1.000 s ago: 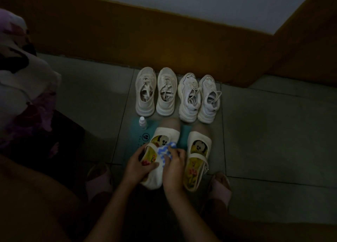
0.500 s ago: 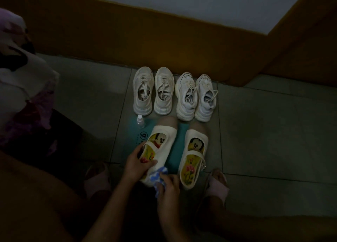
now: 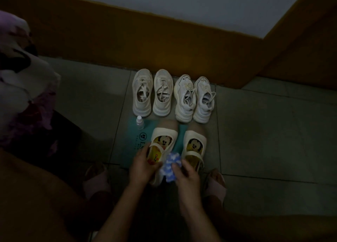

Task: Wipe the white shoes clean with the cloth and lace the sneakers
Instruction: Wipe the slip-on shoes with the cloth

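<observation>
Two white strap shoes with cartoon insoles lie on a teal mat (image 3: pixel 132 132). My left hand (image 3: pixel 143 166) grips the left strap shoe (image 3: pixel 163 138) at its heel end. My right hand (image 3: pixel 187 175) holds a crumpled blue-and-white cloth (image 3: pixel 170 166) against that shoe's right side near the heel. The right strap shoe (image 3: pixel 195 141) lies beside it, untouched. Behind them, two pairs of white sneakers stand in a row against the wall: the left pair (image 3: pixel 152 93) and the right pair (image 3: pixel 193 98), all with loose laces.
A small clear bottle (image 3: pixel 139 122) stands on the mat just left of the held shoe. My feet in pink slippers (image 3: pixel 217 184) flank the shoes. A brown skirting board (image 3: pixel 127 46) runs behind the sneakers. A patterned fabric bundle (image 3: pixel 23 88) sits at the left.
My right hand with the cloth slid from the shoe's strap down to its heel, then back up along the right side. My left hand kept its hold on the shoe.
</observation>
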A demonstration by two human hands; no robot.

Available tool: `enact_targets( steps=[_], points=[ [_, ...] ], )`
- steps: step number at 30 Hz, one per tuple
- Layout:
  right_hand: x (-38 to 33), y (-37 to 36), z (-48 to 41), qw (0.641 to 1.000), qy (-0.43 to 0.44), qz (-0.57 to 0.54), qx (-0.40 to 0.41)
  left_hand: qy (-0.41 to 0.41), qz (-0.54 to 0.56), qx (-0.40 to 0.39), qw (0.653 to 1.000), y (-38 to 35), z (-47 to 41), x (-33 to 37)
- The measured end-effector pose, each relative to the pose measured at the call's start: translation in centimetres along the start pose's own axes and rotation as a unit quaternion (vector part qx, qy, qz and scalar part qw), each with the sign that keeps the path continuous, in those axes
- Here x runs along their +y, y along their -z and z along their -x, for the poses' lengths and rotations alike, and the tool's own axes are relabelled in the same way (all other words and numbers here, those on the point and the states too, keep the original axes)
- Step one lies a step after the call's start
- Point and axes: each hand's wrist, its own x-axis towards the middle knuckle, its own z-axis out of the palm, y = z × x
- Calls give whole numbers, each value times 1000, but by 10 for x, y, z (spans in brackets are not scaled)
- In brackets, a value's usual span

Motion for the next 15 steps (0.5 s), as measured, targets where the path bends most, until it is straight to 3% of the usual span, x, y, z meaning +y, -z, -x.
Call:
enact_targets(
  steps=[4,6,8,9,12,15],
  points=[
    [-14,0,-24,999,7,-41,26,15,-44,7,999,4,5,14],
    [-18,-3,-31,998,15,-52,25,21,-31,81,996,15,11,34],
    [-22,-6,-35,998,22,-52,21,21,64,139,988,28,17,58],
    [-24,-9,-37,998,29,-48,22,28,147,129,980,34,18,71],
    [-30,-21,-37,998,57,-29,22,87,328,-13,940,50,20,103],
    [-36,-28,-34,997,74,-19,-31,81,308,-78,945,56,21,109]
  ],
)
